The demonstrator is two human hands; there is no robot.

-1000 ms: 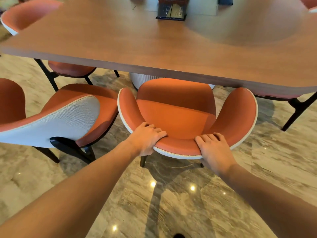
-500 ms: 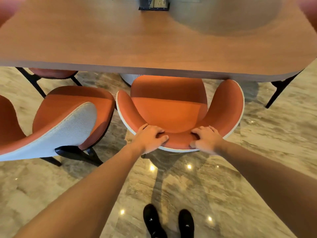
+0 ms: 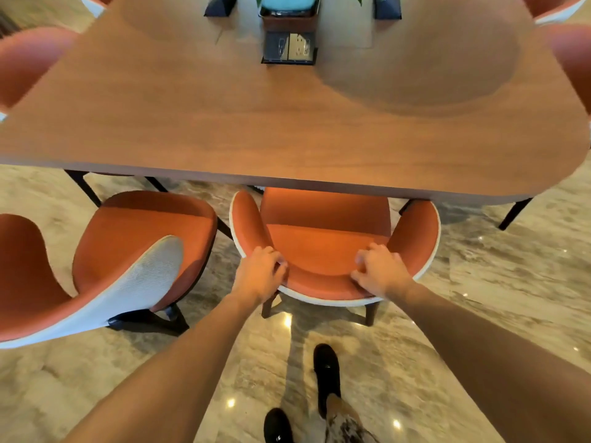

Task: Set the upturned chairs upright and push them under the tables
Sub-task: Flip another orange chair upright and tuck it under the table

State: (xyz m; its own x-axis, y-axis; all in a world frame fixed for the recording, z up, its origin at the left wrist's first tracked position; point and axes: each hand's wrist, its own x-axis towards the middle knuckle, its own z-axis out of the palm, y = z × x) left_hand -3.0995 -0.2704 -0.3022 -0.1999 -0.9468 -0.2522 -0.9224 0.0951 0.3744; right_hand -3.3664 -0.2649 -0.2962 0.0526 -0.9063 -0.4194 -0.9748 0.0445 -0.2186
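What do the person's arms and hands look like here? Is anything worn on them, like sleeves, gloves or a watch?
Both forearms are bare as far as the picture shows; no sleeve comes into view. The left hand and the right hand wear no gloves. I see no watch, bracelet or ring, though the fingers are slightly blurred, so a thin ring could be missed. No marks are visible on the arms.

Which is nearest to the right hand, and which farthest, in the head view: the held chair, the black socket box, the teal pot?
From the right hand:
1. Held chair, under its grip.
2. Socket box, mid-table.
3. Teal pot, at the table's far end.
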